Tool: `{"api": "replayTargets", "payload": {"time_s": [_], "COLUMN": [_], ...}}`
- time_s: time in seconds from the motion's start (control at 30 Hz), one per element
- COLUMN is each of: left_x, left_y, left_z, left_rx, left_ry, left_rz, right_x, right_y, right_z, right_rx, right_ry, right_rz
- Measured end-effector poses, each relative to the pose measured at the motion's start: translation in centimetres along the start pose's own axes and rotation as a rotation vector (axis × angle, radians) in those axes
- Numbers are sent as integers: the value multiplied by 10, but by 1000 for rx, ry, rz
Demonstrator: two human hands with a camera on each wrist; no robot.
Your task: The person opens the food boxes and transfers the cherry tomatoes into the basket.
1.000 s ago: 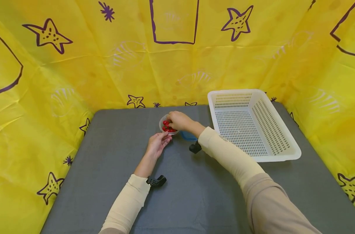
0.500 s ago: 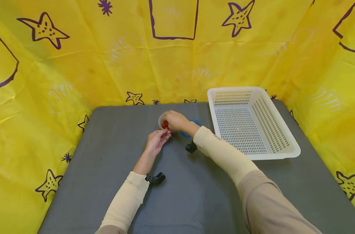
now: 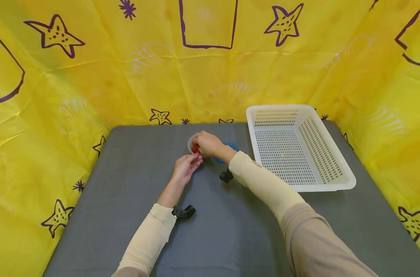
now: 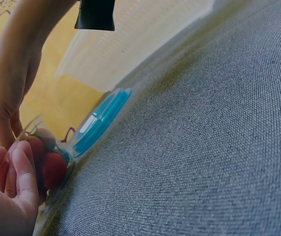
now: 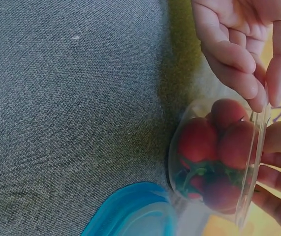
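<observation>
Red cherry tomatoes (image 5: 198,139) with green stems fill a small round clear plastic tub (image 3: 190,143) near the table's back edge. My left hand (image 3: 184,168) pinches the tub's near rim between thumb and fingers, seen closely in the left wrist view. From above, my right hand (image 3: 210,144) reaches into the mouth of the tub. In the right wrist view its fingers (image 5: 275,179) are spread at the opening, right against the tomatoes. I cannot tell whether they grip one. A blue-rimmed lid (image 4: 101,120) lies flat beside the tub, partly hidden under the right wrist in the head view.
A large white perforated plastic basket (image 3: 338,161) stands at the back right of the grey-covered table (image 3: 126,173). Yellow patterned cloth (image 3: 210,84) hangs around the back and sides. Each wrist wears a black camera mount (image 3: 184,212).
My right hand has shifted slightly left and deeper over the tub, covering more of the tomatoes. More of the blue lid shows behind the wrist. The left hand stays at the rim.
</observation>
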State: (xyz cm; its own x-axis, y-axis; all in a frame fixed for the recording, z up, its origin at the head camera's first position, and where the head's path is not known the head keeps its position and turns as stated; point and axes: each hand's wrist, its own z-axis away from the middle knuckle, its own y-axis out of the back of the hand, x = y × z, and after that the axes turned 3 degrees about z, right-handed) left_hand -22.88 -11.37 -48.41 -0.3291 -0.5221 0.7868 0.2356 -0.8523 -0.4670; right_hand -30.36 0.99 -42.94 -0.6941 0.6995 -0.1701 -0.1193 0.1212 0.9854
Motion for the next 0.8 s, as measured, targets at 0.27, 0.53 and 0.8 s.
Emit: {"api": "replayTargets", "payload": {"time_s": [0.27, 0.53, 0.8], "left_x": [1, 1, 0], "left_y": [1, -1, -1], "left_z": [0, 0, 1], "left_rx": [-14, -6, -6], "left_ry": [-11, -9, -3], "left_rz": [5, 11, 24], "right_x": [0, 1, 1], "right_y": [1, 0, 3], "right_z": [1, 0, 0], "right_rx": [30, 24, 27], "right_ry": [8, -8, -5], "right_rz": [-4, -11, -21]}}
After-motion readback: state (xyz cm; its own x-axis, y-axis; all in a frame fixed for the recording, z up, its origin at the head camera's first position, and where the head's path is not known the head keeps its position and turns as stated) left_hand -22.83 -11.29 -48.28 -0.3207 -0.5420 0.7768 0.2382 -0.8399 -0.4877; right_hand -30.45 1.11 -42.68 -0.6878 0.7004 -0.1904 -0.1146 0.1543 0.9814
